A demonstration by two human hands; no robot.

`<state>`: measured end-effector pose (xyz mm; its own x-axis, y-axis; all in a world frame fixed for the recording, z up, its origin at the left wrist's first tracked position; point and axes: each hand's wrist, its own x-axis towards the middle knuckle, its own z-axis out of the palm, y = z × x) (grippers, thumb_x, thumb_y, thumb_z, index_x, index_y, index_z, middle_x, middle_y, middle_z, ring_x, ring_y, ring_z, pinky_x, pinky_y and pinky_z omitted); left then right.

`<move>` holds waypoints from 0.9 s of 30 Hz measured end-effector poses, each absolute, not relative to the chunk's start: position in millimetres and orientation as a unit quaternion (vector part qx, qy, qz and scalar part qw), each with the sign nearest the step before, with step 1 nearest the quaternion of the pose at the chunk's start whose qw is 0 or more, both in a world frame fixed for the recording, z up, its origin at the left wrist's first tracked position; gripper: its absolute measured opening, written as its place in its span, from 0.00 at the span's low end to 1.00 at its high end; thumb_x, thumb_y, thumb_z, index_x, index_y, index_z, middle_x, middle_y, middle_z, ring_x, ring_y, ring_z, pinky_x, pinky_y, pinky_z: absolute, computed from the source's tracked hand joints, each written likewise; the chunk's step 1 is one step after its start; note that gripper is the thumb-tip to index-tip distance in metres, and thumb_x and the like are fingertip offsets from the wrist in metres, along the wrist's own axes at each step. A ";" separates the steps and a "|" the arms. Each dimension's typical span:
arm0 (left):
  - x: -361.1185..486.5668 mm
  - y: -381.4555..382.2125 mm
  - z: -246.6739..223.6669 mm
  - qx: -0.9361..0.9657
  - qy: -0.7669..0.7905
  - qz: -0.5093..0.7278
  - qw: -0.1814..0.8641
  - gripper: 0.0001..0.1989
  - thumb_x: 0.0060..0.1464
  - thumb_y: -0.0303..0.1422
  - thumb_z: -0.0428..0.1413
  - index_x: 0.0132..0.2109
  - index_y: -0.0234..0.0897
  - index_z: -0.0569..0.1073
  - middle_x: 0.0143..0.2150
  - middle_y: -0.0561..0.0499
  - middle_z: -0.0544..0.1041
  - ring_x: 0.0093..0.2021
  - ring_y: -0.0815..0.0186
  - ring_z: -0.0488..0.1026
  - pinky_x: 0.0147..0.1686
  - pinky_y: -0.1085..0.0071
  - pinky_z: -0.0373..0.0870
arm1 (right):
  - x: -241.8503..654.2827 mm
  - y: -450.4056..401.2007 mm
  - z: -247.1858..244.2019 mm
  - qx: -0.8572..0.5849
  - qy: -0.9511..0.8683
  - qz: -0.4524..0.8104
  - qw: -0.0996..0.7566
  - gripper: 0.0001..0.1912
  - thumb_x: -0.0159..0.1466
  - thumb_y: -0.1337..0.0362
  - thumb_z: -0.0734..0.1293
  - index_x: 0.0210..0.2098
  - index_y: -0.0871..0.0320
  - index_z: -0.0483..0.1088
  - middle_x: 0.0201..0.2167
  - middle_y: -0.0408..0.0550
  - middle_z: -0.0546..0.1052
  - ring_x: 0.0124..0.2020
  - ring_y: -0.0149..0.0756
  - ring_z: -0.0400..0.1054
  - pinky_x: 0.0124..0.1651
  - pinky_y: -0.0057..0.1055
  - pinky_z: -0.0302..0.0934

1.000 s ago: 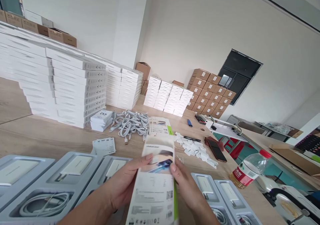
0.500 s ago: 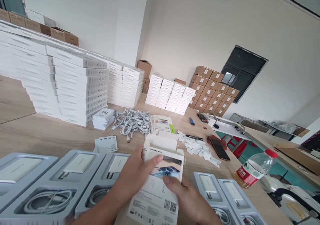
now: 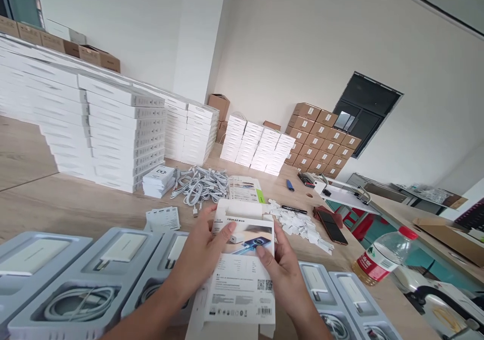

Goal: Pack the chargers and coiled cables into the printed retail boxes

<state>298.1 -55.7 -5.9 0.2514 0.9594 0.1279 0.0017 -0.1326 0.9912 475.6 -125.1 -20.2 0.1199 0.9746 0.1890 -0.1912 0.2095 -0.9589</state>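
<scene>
Pale bench (image 3: 94, 205) spreads beneath the box (image 3: 242, 279), which the left hand (image 3: 206, 244) and right hand (image 3: 284, 264) grip from either side, thumbs on its printed face. Trays (image 3: 100, 278) of chargers (image 3: 124, 247) and coiled cables (image 3: 79, 303) sit on both sides of the box, with a bottle (image 3: 381, 259) farther to its right. Beyond the box lie slips (image 3: 298, 229) and a phone (image 3: 331, 227) to its right and a cable heap (image 3: 204, 186) to its left, then white stacks (image 3: 147, 133), and last brown cartons (image 3: 313, 140) by the wall (image 3: 287, 37).
</scene>
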 end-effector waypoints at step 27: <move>283.2 -60.5 11.0 0.620 0.202 0.333 0.681 0.13 0.60 0.44 0.56 0.42 0.38 0.73 0.34 0.53 0.73 0.33 0.66 0.69 0.34 0.72 0.63 | 499.4 -116.3 -22.7 -0.486 -0.428 0.433 0.628 0.22 0.55 0.47 0.76 0.42 0.56 0.78 0.30 0.47 0.79 0.28 0.34 0.67 0.32 0.30 0.61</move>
<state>283.2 -60.5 11.0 0.6961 0.7045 0.1380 -0.2027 0.0085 0.9792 499.4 -116.3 -22.7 0.2590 0.9588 0.1167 -0.1278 0.1538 -0.9798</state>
